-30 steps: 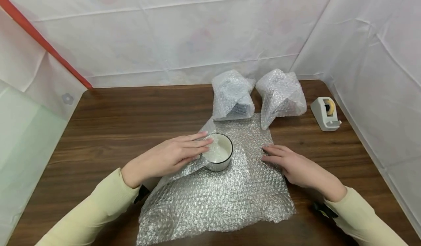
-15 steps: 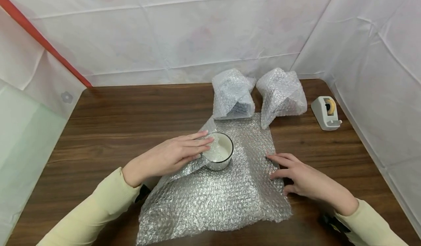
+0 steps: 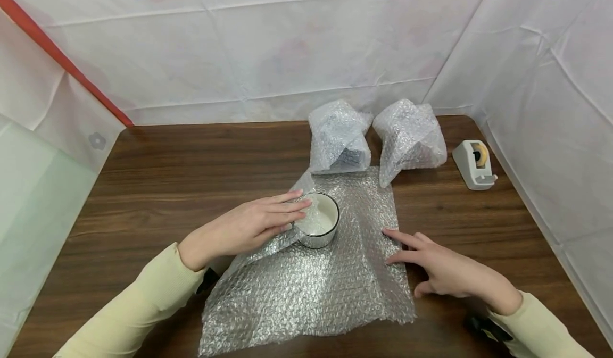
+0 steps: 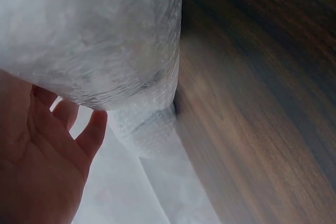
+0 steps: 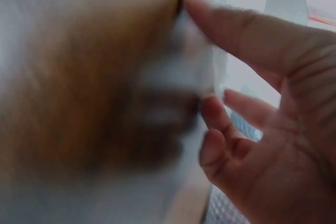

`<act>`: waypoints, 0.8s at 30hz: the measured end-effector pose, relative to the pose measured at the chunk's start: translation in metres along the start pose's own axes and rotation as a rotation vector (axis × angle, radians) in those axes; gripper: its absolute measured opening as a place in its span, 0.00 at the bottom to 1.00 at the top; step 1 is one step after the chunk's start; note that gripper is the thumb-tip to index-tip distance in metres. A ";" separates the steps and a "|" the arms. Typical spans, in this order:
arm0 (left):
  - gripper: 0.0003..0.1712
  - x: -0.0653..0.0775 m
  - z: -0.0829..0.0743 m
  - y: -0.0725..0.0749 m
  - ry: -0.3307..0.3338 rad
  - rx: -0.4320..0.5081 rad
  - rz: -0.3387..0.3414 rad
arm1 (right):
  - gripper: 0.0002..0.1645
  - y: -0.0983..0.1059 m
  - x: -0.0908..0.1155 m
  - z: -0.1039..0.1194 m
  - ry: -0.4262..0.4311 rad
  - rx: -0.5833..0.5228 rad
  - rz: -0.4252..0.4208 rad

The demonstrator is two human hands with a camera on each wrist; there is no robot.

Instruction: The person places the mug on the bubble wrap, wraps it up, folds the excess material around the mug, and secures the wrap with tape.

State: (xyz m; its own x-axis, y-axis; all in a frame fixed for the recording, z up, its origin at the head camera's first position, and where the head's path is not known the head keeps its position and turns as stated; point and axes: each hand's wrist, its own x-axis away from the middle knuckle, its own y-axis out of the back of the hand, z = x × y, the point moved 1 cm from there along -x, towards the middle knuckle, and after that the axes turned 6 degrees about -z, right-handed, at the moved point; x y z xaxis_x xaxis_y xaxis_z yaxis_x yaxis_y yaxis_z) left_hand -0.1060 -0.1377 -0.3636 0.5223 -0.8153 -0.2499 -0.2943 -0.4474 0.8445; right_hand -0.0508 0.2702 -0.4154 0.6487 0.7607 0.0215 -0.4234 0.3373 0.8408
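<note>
A white cup with a dark rim (image 3: 326,214) stands on a sheet of bubble wrap (image 3: 306,299). My left hand (image 3: 246,224) lies with straight fingers over a folded-up flap of the wrap, pressing it across the cup's left side. In the left wrist view that hand (image 4: 47,161) reaches up behind the wrap, its fingertips at the lower edge. At the sheet's right edge, the fingers of my right hand (image 3: 445,267) are spread and touch the wrap. The right wrist view is blurred; there the right hand (image 5: 283,124) has thumb and fingers apart.
Two bubble-wrapped bundles, one on the left (image 3: 339,140) and one on the right (image 3: 412,140), stand at the back, just behind the sheet. A white tape dispenser (image 3: 474,165) is at the right on the brown wooden table (image 3: 191,161). White sheeting (image 3: 287,44) hangs behind.
My right hand has moved toward me along the sheet's right edge, and its fingers have spread. That edge has shifted slightly left. My left hand has stayed on the flap.
</note>
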 end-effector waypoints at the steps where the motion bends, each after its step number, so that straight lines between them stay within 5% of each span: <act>1: 0.26 0.000 0.000 0.000 0.000 0.001 0.001 | 0.43 -0.001 0.000 0.000 0.001 0.003 -0.008; 17: 0.26 0.001 0.001 0.001 0.016 0.017 -0.001 | 0.12 -0.023 -0.018 0.005 0.269 0.045 -0.264; 20: 0.26 0.000 0.002 0.002 0.013 0.016 0.007 | 0.10 -0.020 -0.017 0.004 0.262 -0.026 -0.258; 24: 0.26 0.000 0.003 0.003 0.020 0.013 0.018 | 0.10 -0.010 -0.014 0.000 0.185 -0.253 -0.203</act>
State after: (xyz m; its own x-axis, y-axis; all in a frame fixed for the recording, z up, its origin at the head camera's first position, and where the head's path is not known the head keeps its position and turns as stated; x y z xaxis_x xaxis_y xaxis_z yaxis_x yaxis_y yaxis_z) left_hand -0.1089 -0.1398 -0.3626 0.5325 -0.8158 -0.2257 -0.3142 -0.4381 0.8422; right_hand -0.0555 0.2559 -0.4240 0.6199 0.7439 -0.2495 -0.4558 0.6002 0.6573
